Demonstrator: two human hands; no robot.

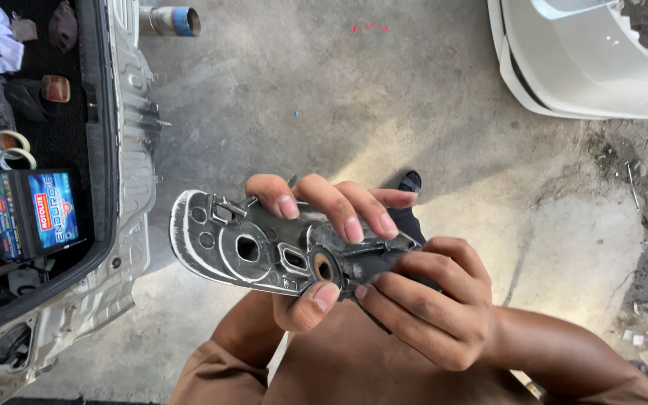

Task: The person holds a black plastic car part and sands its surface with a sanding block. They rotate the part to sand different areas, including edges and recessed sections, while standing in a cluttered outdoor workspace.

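Observation:
I hold a flat, dark grey plastic bracket with several round and oval holes and a copper-coloured ring near its middle. My left hand grips it from behind, fingers wrapped over the top edge and thumb pressed under the ring. At the bracket's right end, the fingertips of my right hand pinch it where a thin black wire or clip hangs down. The part is held level in front of my chest, above the concrete floor.
An open car boot on the left holds a black and blue car battery, tape rolls, rags and small parts. An exhaust tip shows at the top. A detached white bumper lies on the concrete at top right.

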